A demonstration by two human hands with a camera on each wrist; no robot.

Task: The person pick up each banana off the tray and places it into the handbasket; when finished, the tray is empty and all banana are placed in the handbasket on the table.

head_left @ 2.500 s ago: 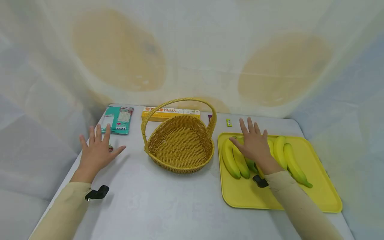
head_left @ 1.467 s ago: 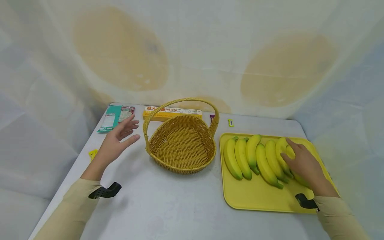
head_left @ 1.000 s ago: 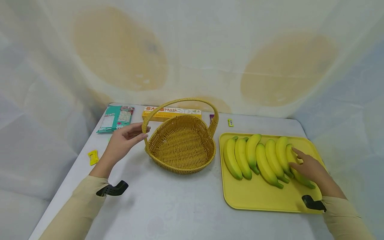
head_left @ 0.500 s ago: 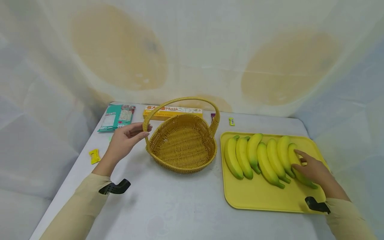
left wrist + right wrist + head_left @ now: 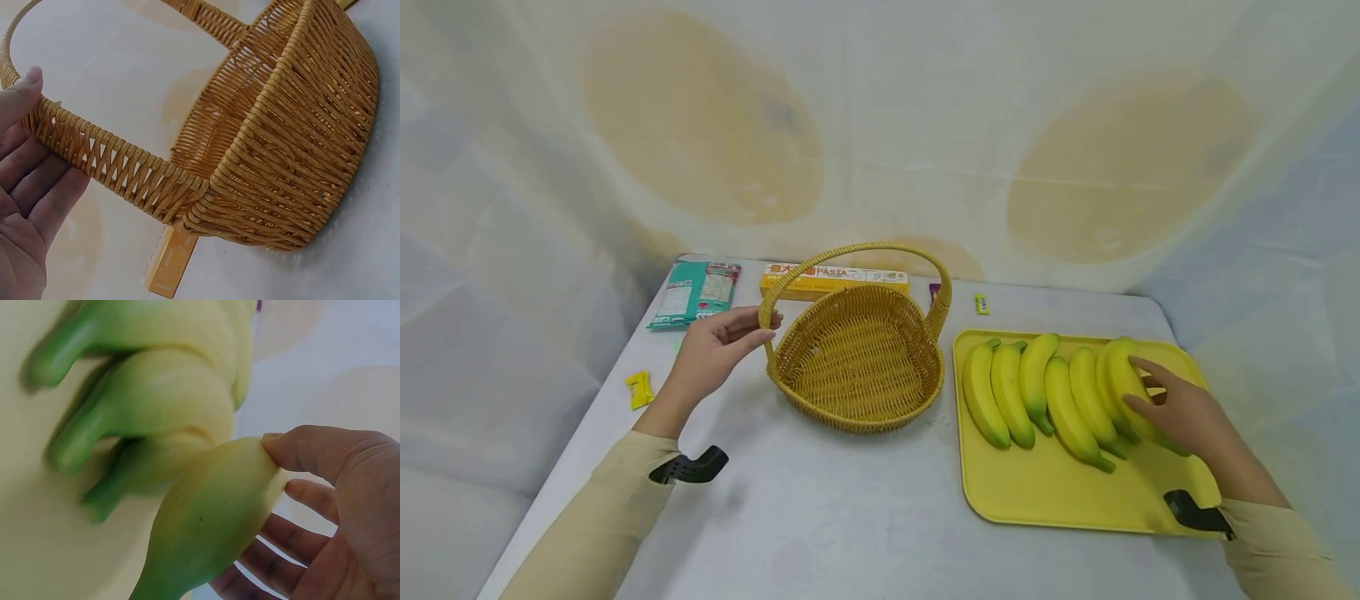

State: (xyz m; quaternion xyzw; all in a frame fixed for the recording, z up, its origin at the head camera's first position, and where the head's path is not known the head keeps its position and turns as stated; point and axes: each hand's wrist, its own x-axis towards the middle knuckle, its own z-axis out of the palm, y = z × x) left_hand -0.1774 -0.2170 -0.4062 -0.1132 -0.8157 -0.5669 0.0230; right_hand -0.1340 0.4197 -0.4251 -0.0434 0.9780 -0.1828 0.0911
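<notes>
At the table's left edge a yellow wrapper point(image 5: 639, 389) lies alone, with a teal packet point(image 5: 695, 292) further back and a pasta box point(image 5: 833, 280) behind the basket point(image 5: 857, 358). None of these has shifted over the last moments.

Next comes the left hand point(image 5: 718, 349). Two seconds back it lay flat on the table point(image 5: 820, 517); since then it has travelled to the basket's handle point(image 5: 775, 293) and now sits at the handle's left foot, fingers point(image 5: 37, 181) lightly curled behind the wicker and thumb over the top, as the left wrist view shows. It reads to me as a steadying hold, and the basket has not moved from the middle of the table.

Right of the basket the tray point(image 5: 1045, 492) carries the row of bananas point(image 5: 1033, 387). The change is at its far end: the right hand point(image 5: 1176, 412), which a second ago rested on the outermost banana point(image 5: 1123, 379), has closed round it, thumb on one side and fingers point(image 5: 294, 540) beneath, and its tip now stands higher than its neighbours, overlapping the next one. The right wrist view shows it held between thumb and fingers.

So I judge the grasp made and the lift just starting; the banana is still over the tray, well apart from the steadied basket.
</notes>
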